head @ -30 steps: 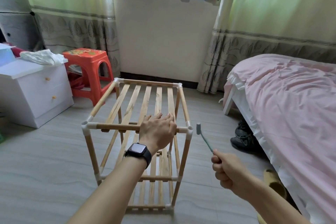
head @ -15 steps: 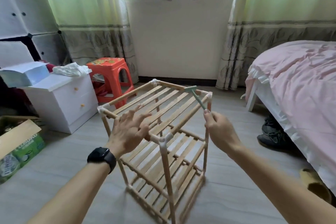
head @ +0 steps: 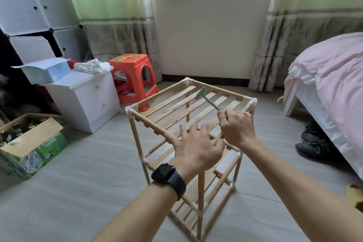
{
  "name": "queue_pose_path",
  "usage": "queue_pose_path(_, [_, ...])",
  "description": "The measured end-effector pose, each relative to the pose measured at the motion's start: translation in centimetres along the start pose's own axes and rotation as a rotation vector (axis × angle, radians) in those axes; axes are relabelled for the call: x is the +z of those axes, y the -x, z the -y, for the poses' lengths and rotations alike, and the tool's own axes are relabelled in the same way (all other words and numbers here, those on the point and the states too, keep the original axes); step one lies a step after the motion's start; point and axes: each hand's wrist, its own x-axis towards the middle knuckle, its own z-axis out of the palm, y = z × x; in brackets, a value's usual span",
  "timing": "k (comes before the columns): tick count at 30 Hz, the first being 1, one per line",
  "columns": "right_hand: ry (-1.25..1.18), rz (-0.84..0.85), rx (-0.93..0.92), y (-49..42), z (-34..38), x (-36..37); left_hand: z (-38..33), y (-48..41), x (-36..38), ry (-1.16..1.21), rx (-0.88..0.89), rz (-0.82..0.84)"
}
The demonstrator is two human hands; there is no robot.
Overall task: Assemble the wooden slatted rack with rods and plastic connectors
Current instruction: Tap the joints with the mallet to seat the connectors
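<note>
Rack [head: 176, 109] stands upright on the floor mid-room and looks almost fully built: top, middle and bottom slatted shelves are in, upright rods sit at the corners, and a white plastic connector [head: 132, 110] shows at each visible joint. The rack's near top corner is hidden under the left hand [head: 196, 147], so I can't tell if that joint is seated. The left hand is open with fingers spread over that corner; contact is unclear, it may be steadying the frame. The right hand [head: 237, 127], above the rack's near-right top rail, pinches the handle of a small green hammer [head: 203, 93] whose head hangs over the top slats, not touching them. No loose rods or connectors in view around the rack. Judgement: assembly is essentially done, and what's left is likely tapping joints tight and checking it is square. An orange stool [head: 133, 72] and a white drawer unit [head: 84, 102] are left of the rack, a bed [head: 334, 84] right of it.
</note>
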Motion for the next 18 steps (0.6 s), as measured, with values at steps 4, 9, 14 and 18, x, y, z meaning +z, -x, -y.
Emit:
queue_pose_path(4, [-0.006,0.039,-0.051,0.4,-1.9,-0.5,-1.0,-0.7,0.9,-0.092,0.003,0.027])
queue_pose_path(9, [-0.015,0.080,-0.121,1.3,-1.2,-1.4,2.5,-1.6,-1.4,-0.237,0.121,0.023])
queue_pose_path(14, [-0.250,0.209,-0.108,2.4,0.1,-0.9,7.0,-2.1,-2.8,-0.419,0.183,-0.134])
queue_pose_path(18, [-0.449,0.171,-0.045,2.9,1.7,-1.1,8.4,-2.9,-2.2,-0.476,0.137,-0.266])
